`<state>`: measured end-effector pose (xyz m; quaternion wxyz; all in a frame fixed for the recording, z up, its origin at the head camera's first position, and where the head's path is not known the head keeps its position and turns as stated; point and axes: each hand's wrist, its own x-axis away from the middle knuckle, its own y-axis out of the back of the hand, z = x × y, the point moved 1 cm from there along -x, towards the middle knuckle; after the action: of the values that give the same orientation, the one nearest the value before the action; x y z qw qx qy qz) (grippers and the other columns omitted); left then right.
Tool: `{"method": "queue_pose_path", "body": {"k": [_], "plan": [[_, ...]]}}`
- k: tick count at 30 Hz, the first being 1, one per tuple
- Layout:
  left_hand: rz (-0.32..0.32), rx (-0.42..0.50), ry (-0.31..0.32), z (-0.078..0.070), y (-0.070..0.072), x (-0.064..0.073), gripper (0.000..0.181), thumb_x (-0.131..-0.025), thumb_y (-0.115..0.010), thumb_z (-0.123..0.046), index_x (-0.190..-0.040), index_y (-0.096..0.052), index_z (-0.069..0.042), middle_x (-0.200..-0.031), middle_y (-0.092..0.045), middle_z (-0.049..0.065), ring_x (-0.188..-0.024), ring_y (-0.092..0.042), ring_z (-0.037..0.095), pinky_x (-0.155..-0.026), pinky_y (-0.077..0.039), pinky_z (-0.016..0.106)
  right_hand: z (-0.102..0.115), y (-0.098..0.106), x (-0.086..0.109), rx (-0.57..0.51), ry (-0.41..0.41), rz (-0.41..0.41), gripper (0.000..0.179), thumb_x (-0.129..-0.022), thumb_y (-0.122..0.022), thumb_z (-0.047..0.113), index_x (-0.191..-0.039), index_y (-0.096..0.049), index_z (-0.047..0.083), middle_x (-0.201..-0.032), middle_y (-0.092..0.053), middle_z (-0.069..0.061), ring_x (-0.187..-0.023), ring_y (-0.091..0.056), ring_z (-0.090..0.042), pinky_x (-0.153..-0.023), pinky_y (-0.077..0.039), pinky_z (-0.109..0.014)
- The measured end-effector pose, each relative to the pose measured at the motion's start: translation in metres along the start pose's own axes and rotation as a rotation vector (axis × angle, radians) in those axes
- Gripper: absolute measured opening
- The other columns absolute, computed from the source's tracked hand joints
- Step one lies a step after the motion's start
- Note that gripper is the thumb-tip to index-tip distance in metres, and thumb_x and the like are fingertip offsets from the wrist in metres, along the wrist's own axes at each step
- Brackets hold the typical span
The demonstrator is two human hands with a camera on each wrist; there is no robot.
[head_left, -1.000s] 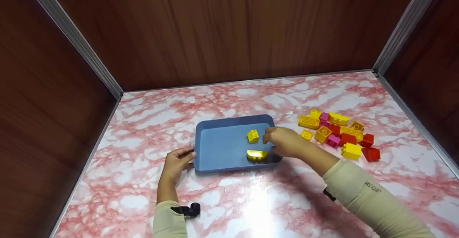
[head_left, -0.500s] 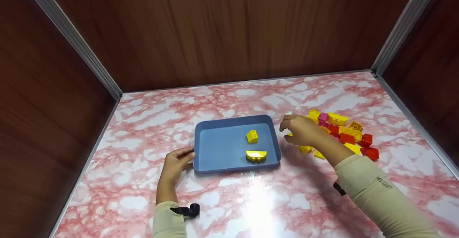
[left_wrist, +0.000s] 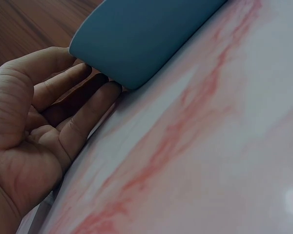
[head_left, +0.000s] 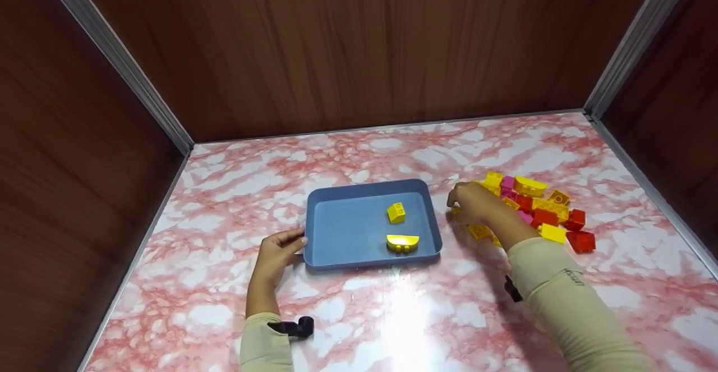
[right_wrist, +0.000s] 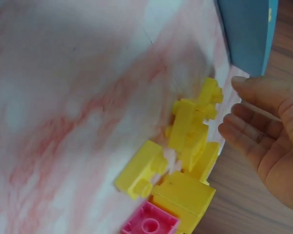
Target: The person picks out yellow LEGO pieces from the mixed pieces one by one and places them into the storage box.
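My left hand (head_left: 275, 257) touches the left side of a blue-grey tray (head_left: 348, 226). In the left wrist view, its fairly straight fingers rest against the tray's corner wall (left_wrist: 132, 48). Inside the tray lie a yellow sloped brick (head_left: 396, 212) and a yellow curved brick (head_left: 402, 243). My right hand (head_left: 477, 206) is over the left part of a heap of toy bricks, right of the tray. The right wrist view shows its fingers (right_wrist: 244, 144) loosely bent with nothing between them, beside several yellow bricks (right_wrist: 183, 124). From the head, the hand partly hides these bricks.
More bricks spread to the right: red ones (head_left: 581, 241), a yellow one (head_left: 552, 233) and pink ones. A pink brick (right_wrist: 151, 222) shows its hollow underside. Wood-look panels (head_left: 364, 52) with metal edging enclose the marbled table (head_left: 247, 175) at the back and sides.
My right hand has moved from over the tray's right side rightward to the heap, and more yellow bricks now lie near it. My left hand and the two bricks in the tray stay put.
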<state>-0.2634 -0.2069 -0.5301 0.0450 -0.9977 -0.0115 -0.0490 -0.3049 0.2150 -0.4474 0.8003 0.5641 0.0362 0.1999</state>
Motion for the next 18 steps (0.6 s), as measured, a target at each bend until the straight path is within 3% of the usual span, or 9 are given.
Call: {"method": "queue_pose_path", "body": {"k": [5,18], "plan": [[-0.001,0.003,0.012,0.0006,-0.0006,0.0005,0.035,-0.085,-0.069,0.005,-0.118,-0.062,0.014,-0.114,-0.066,0.019,-0.083,-0.067,0.019,-0.072,-0.061,0.035,-0.0024,-0.0049,-0.0031,-0.014,-0.057,0.04,0.023,-0.083,-0.076,0.008,-0.106,-0.073,0.003,-0.102,-0.07,-0.013,-0.093,-0.064,-0.031,-0.09,-0.054,-0.049],[0.007,0.02,-0.009,-0.0007,0.0011,0.0008,0.035,-0.085,-0.068,0.007,-0.118,-0.061,0.016,-0.107,-0.068,0.013,-0.083,-0.066,0.015,-0.069,-0.061,0.032,0.0021,-0.007,-0.0062,-0.011,-0.113,0.089,0.022,-0.088,-0.074,0.013,-0.107,-0.073,0.003,-0.097,-0.07,-0.01,-0.086,-0.063,-0.027,-0.087,-0.056,-0.047]]}}
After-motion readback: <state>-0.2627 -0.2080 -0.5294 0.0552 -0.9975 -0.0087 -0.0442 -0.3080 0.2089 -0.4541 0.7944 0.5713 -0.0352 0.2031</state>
